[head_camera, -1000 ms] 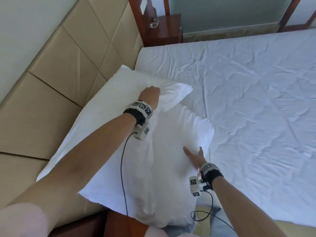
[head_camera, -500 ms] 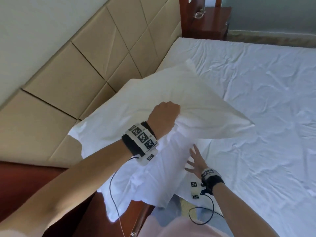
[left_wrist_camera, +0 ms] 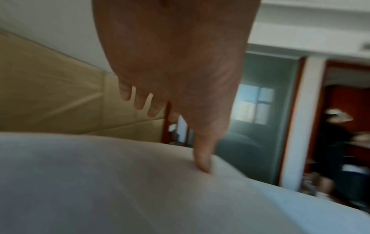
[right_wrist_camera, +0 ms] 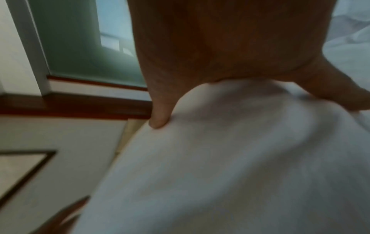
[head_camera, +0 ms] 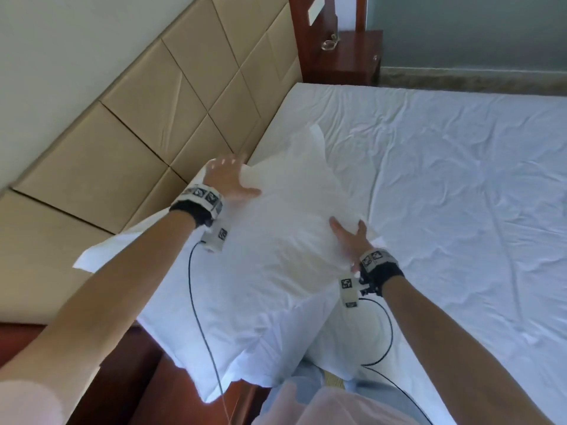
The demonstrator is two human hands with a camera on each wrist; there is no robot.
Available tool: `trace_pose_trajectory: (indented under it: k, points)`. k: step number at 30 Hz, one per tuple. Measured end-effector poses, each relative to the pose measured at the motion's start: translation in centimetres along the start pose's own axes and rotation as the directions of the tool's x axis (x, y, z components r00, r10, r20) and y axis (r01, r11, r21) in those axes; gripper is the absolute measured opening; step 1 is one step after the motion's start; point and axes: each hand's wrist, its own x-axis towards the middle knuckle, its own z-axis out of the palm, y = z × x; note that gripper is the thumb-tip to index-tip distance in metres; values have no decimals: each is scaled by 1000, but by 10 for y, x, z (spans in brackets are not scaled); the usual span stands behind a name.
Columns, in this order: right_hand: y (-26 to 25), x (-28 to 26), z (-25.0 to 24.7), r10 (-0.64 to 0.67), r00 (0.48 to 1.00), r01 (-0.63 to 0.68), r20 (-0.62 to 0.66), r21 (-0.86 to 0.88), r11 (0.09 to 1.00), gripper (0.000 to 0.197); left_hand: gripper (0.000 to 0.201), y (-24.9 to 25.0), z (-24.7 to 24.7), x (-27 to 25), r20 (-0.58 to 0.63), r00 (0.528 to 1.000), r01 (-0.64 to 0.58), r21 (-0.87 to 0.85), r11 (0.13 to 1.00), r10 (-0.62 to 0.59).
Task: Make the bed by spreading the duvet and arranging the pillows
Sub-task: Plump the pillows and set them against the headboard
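While pressed by both hands: pillow (head_camera: 270, 240) on bed (head_camera: 460, 194) corner, beside headboard (head_camera: 138, 133)
left hand (head_camera: 225, 179): fingers spread, released, thumb on pillow
right hand (head_camera: 349, 237): flat, fingers straight, pressing pillow

White pillow (head_camera: 276, 246), white creased sheet (head_camera: 460, 179), beige panelled headboard (head_camera: 138, 124), reddish-brown wooden nightstand (head_camera: 346, 59), black wristbands with black-and-white square markers (head_camera: 202, 194), grey-green wall (head_camera: 460, 29).

Two white pillows (head_camera: 260, 271) are lying stacked. Two hands (head_camera: 225, 179) are showing. One nightstand (head_camera: 343, 56) is standing beyond.
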Motion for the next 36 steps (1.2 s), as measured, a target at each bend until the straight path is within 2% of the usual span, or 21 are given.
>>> trace_pose_trajectory:
  k: [1,2,3,4,5,8,10,12,16,17,19,20,21,22,23,24,25,26,28,30,36]
  points:
    - [3,3,11,15,998,-13,-63,25,1000,136,125,-11,-1,9,129,986,103,-11,995,-101]
    - [5,3,19,-1,994,7,-109,54,999,136,134,-19,0,17,261,955,167,-72,983,-143]
    - [7,6,25,-38,989,52,-145,97,994,134,137,-26,5,23,345,931,175,-134,975,-119]
    - [3,1,29,-88,982,113,-167,146,983,130,132,-32,8,26,369,925,162,-170,972,-90]
    - [-4,0,36,-136,972,172,-190,188,967,122,117,-39,8,27,350,934,138,-175,975,-69]
    - [-44,-7,53,-348,912,391,-215,212,895,93,59,-74,-2,26,180,983,84,-248,965,-39]
    - [-86,-7,70,-486,856,511,-175,144,848,81,46,-110,-10,17,108,990,118,-312,943,-88]
    - [-126,-3,90,-546,831,549,-102,-6,836,80,43,-141,-6,7,89,984,175,-312,934,-154]
    - [-153,15,128,-391,917,351,-76,-308,884,82,53,-162,25,-1,185,949,312,-429,847,-256]
    - [-151,20,132,-362,929,317,-69,-354,880,83,62,-162,29,4,182,946,321,-428,845,-267]
    - [-144,26,135,-326,944,283,-40,-408,868,84,81,-160,29,21,126,947,321,-294,900,-296]
    - [-142,29,134,-321,947,279,-27,-431,858,86,86,-154,24,31,63,960,279,-230,932,-272]
    - [-141,29,131,-333,943,281,-28,-473,835,88,90,-139,14,37,13,981,190,-191,963,-191]
    - [-142,29,127,-378,924,285,-56,-556,780,90,96,-121,2,42,-5,998,57,-146,988,-59]
    - [-145,30,123,-464,881,296,-88,-663,688,93,102,-104,-11,44,44,998,-42,-96,995,46]
    - [-148,31,119,-564,821,324,-82,-747,581,99,113,-86,-22,43,149,986,-72,-47,996,79]
    - [-151,33,115,-633,774,379,-21,-785,490,106,127,-77,-24,43,288,956,-66,-3,998,64]
    - [-154,36,112,-639,765,443,79,-785,433,112,141,-72,-26,43,403,915,-50,43,998,28]
    - [-153,45,112,-494,829,496,263,-755,429,115,156,-75,-13,44,517,856,-45,82,996,-4]
    - [-141,59,119,-359,872,471,334,-773,425,113,159,-82,10,48,556,831,-68,56,996,26]
    - [-87,121,159,-245,922,375,300,-849,373,119,165,-99,104,90,638,769,-110,89,990,28]
